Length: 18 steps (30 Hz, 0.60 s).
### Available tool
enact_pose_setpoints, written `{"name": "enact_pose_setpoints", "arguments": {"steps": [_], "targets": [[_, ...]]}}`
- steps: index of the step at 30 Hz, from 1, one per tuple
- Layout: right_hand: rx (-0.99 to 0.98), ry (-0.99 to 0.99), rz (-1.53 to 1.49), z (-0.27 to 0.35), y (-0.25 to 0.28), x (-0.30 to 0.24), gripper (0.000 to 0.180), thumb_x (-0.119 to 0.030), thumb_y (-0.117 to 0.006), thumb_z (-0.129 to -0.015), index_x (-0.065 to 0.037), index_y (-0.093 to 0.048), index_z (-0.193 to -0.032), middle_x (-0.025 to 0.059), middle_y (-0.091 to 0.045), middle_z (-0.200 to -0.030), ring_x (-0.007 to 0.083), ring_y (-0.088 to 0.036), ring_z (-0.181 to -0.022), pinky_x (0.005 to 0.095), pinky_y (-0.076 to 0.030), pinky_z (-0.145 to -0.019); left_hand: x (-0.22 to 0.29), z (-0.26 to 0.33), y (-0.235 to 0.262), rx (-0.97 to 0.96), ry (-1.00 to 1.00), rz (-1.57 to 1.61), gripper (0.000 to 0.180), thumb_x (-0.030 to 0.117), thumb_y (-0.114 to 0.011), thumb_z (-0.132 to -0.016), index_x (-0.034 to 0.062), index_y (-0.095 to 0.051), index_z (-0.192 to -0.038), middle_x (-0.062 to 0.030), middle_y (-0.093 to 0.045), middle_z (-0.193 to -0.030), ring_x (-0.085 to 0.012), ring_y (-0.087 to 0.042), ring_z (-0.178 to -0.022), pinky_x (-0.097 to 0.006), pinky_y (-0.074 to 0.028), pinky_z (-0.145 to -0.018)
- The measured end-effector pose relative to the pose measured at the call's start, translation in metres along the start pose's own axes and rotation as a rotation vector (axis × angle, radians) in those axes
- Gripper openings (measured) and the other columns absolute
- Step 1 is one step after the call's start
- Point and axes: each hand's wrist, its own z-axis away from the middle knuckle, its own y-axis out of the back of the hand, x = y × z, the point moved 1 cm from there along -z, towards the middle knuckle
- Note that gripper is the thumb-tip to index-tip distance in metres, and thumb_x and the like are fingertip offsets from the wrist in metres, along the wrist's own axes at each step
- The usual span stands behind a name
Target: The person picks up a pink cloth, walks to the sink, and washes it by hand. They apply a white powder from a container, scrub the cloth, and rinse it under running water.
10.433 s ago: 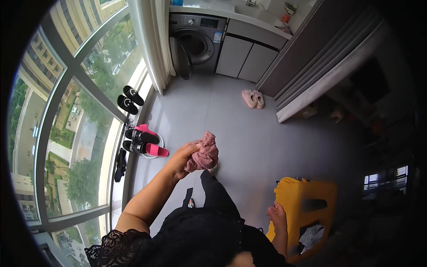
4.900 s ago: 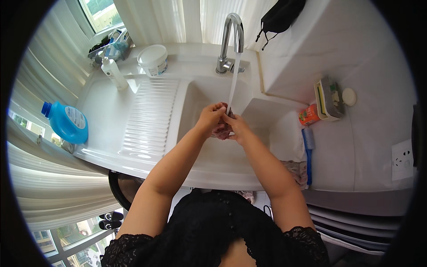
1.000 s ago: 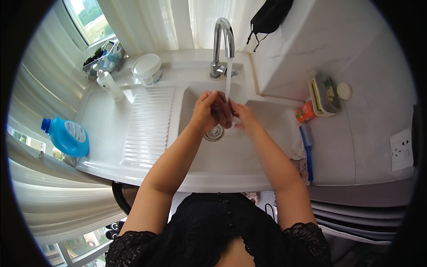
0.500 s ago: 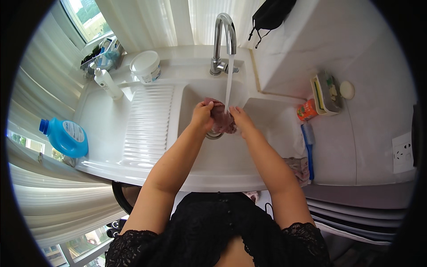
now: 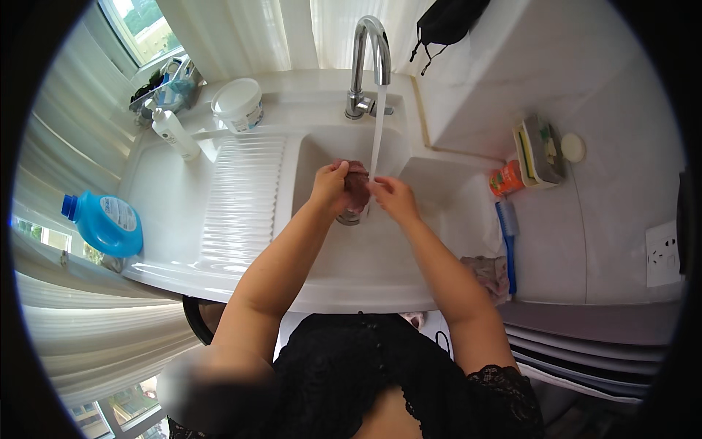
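though crumpled, cloth [image 5: 358, 192] in left hand [image 5: 330, 184]

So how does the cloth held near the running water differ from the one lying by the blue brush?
The held cloth is bunched in the left hand, close to the running water; the other cloth lies at the sink's right side, beside the blue brush. The held cloth is a darker, reddish pink; the other cloth is paler and greyer. Both look crumpled.
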Motion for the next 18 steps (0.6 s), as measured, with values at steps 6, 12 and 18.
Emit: {"name": "enact_pose_setpoints", "arguments": {"steps": [6, 12, 18], "targets": [[-0.288, -0.181, -0.443, 0.001, 0.004, -0.019, 0.027, -0.012, -0.067, -0.085, 0.002, -0.061, -0.107, 0.0053, -0.065, -0.085, 0.0143, -0.061, -0.071, 0.0274, -0.051, -0.059, 0.010, 0.007, -0.005, -0.006, 0.079, -0.169, 0.021, 0.017, -0.047, -0.098, -0.0019, -0.056, -0.101, -0.0131, -0.064, -0.093, -0.0222, -0.063, -0.080, -0.038, -0.053, -0.074], [-0.084, -0.274, -0.337, 0.004, 0.043, 0.006, 0.028, -0.013, -0.068, -0.085, 0.003, -0.061, -0.107, 0.0078, -0.064, -0.093, 0.0140, -0.061, -0.074, 0.0283, -0.053, -0.061, -0.004, -0.011, 0.011, 0.207, -0.274, -0.692, 0.020, 0.016, -0.054, -0.093, -0.0021, -0.054, -0.103, -0.0109, -0.065, -0.093, -0.0194, -0.063, -0.082, -0.031, -0.051, -0.076], [-0.127, 0.055, -0.165, 0.018, -0.007, -0.034, 0.026, -0.013, -0.070, -0.084, 0.002, -0.065, -0.105, 0.0066, -0.066, -0.090, 0.0125, -0.062, -0.073, 0.0276, -0.053, -0.062, -0.007, -0.017, 0.004, 0.025, -0.218, -0.587, 0.020, 0.021, -0.054, -0.095, 0.0026, -0.052, -0.102, -0.0083, -0.062, -0.092, -0.0143, -0.061, -0.079, -0.031, -0.053, -0.064]]}}
